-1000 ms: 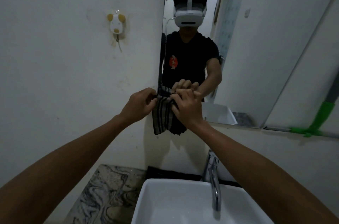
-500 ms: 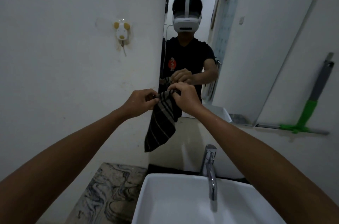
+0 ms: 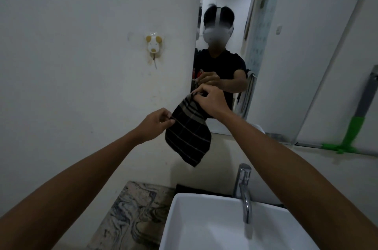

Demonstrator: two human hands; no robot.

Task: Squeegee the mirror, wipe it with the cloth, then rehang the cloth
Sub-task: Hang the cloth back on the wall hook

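A dark striped cloth [image 3: 189, 136] hangs in the air just left of the mirror's [image 3: 290, 49] lower left corner. My right hand [image 3: 210, 102] pinches its top corner, and my left hand [image 3: 154, 125] pinches its left edge lower down. The cloth spreads out between them and droops below. On the wall up and to the left sits a small white and yellow animal-shaped hook [image 3: 153, 46], with nothing hanging on it. A squeegee with a green head and grey handle [image 3: 356, 127] leans on the ledge at the right.
A white basin [image 3: 204, 227] with a chrome tap [image 3: 244, 190] is directly below the cloth. A marbled counter [image 3: 131, 213] lies to its left. The mirror reflects a person in a dark shirt and a doorway.
My hands have moved apart, the left one down and left, and the cloth has opened from a bunch into a spread sheet. The view has tilted, showing more wall and hook.
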